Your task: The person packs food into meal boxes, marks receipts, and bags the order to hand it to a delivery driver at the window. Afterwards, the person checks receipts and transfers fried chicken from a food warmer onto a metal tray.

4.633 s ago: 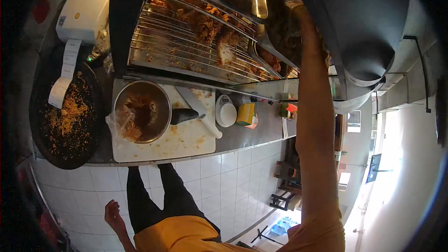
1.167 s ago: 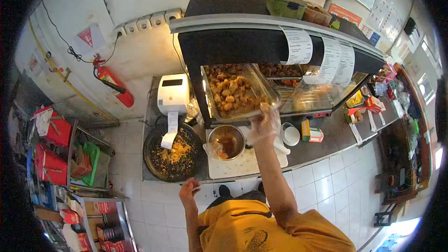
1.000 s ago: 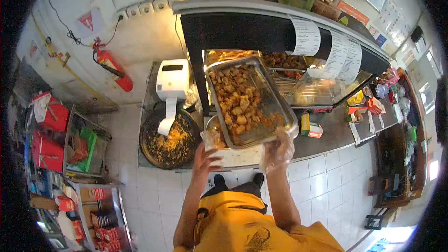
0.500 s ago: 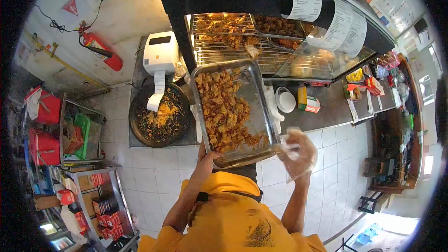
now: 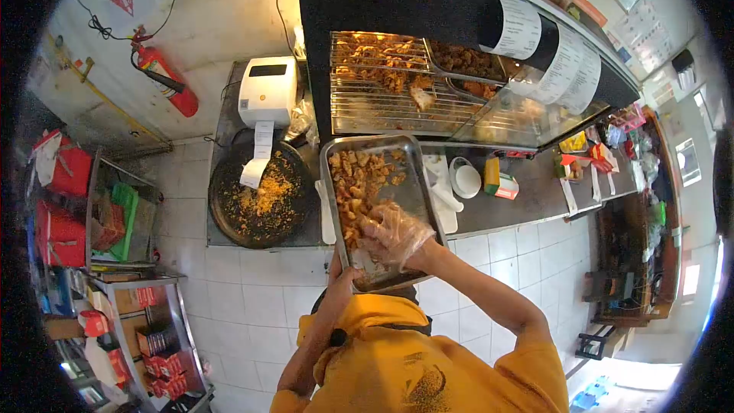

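Note:
A metal tray (image 5: pixel 427 222) with small fried chicken pieces (image 5: pixel 353 176) along its left side is held in front of my body. At its near left corner, my left hand (image 5: pixel 345 278) grips the rim. My right hand (image 5: pixel 395 232), in a clear plastic glove, is down inside the tray. Its fingers are curled round some of the chicken pieces, and the glove partly hides what they hold. Left of the tray sits a round dark pan (image 5: pixel 222 210) of orange crumbs.
Behind the tray stands a heated display case (image 5: pixel 313 53) with a wire rack and fried food. A white receipt printer (image 5: pixel 267 92) trails paper over the pan. Right on the counter are a white bowl (image 5: pixel 465 177) and a small box (image 5: pixel 501 180). Shelves (image 5: pixel 145 279) stand at left.
My gloved right hand has moved from beside the tray's right edge into the tray, onto the chicken pieces. The tray sits lower in view; my left hand still holds its corner.

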Action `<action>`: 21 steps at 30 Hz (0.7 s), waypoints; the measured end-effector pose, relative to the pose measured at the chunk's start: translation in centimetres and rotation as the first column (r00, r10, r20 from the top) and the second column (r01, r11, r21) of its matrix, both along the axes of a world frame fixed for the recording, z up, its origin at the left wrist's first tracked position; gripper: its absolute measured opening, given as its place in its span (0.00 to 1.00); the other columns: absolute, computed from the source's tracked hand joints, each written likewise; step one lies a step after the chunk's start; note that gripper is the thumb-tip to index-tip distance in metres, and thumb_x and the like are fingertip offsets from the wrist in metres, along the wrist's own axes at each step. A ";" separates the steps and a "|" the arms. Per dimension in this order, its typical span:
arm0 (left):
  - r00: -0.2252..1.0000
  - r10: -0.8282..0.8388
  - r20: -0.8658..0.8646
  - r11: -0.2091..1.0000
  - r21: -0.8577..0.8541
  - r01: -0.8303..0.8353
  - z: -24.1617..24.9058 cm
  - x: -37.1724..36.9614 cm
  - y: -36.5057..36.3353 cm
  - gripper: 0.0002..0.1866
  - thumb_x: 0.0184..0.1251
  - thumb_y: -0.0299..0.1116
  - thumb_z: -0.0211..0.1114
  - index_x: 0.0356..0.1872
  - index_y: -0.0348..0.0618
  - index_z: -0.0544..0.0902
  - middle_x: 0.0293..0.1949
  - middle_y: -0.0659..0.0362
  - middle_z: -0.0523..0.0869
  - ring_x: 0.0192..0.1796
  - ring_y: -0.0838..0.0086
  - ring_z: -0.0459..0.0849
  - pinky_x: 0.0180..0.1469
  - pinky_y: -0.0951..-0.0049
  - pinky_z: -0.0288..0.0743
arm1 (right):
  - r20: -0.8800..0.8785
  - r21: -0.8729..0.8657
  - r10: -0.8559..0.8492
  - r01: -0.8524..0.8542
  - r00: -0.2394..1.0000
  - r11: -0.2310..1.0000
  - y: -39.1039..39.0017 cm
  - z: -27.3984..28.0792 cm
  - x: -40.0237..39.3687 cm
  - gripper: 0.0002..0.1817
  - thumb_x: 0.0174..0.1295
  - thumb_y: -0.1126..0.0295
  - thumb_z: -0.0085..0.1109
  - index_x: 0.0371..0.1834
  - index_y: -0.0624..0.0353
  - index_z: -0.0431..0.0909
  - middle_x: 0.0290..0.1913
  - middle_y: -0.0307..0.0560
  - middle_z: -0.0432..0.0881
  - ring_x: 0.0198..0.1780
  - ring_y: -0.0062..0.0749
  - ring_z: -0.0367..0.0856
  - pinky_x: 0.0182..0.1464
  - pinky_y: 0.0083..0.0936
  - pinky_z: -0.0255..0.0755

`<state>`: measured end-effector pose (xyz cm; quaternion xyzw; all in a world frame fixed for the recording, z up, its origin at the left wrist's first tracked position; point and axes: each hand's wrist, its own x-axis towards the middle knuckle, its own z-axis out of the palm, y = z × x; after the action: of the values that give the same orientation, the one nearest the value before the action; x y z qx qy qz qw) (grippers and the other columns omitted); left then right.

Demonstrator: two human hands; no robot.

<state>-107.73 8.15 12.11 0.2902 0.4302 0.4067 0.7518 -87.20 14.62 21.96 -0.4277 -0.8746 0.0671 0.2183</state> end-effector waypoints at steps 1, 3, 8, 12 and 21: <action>1.000 -0.005 0.008 1.000 -0.006 0.005 1.1 0.1 0.3 0.45 0.63 0.22 0.55 0.83 0.53 0.49 0.67 0.58 0.71 0.61 0.70 0.73 0.59 0.70 0.71 | 0.000 0.005 -0.017 0.017 1.000 1.000 0.0 -0.5 0.1 0.23 0.61 0.60 0.67 0.57 0.54 0.75 0.49 0.58 0.76 0.45 0.54 0.81 0.43 0.44 0.80; 1.000 -0.010 -0.024 1.000 0.012 0.011 2.5 0.3 0.8 0.45 0.62 0.23 0.55 0.82 0.51 0.50 0.67 0.58 0.71 0.62 0.70 0.72 0.61 0.70 0.69 | -0.018 0.057 0.072 -0.071 0.997 0.996 0.9 1.0 -0.2 0.23 0.59 0.63 0.67 0.56 0.57 0.75 0.46 0.59 0.76 0.43 0.52 0.82 0.38 0.42 0.81; 0.995 -0.077 0.067 0.997 -0.005 0.078 -1.9 0.4 1.4 0.44 0.66 0.27 0.60 0.82 0.52 0.50 0.67 0.55 0.72 0.61 0.67 0.75 0.60 0.65 0.73 | 0.038 0.172 0.099 -0.104 0.994 0.980 2.2 1.9 0.4 0.19 0.59 0.70 0.66 0.54 0.57 0.78 0.42 0.55 0.80 0.36 0.46 0.83 0.33 0.36 0.81; 0.996 0.054 0.066 0.996 -0.069 -0.049 -0.4 0.3 1.6 0.45 0.68 0.31 0.60 0.83 0.53 0.46 0.68 0.52 0.71 0.60 0.63 0.78 0.61 0.60 0.75 | -0.640 -0.471 -0.291 -0.064 0.711 0.880 2.4 4.3 0.1 0.15 0.61 0.74 0.67 0.51 0.56 0.80 0.45 0.47 0.82 0.44 0.36 0.83 0.41 0.31 0.82; 0.999 0.044 0.017 0.997 -0.071 -0.042 0.5 -0.4 1.7 0.43 0.68 0.28 0.56 0.83 0.51 0.46 0.71 0.53 0.69 0.59 0.65 0.77 0.59 0.61 0.76 | -0.950 -0.019 -0.187 -0.555 -0.249 0.832 15.9 8.4 8.5 0.15 0.73 0.58 0.55 0.50 0.58 0.79 0.48 0.51 0.82 0.41 0.32 0.82 0.35 0.27 0.83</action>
<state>-108.15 9.87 12.62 0.2504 0.4433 0.4102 0.7567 -78.72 30.56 30.32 -0.0992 -0.3781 0.6138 0.6859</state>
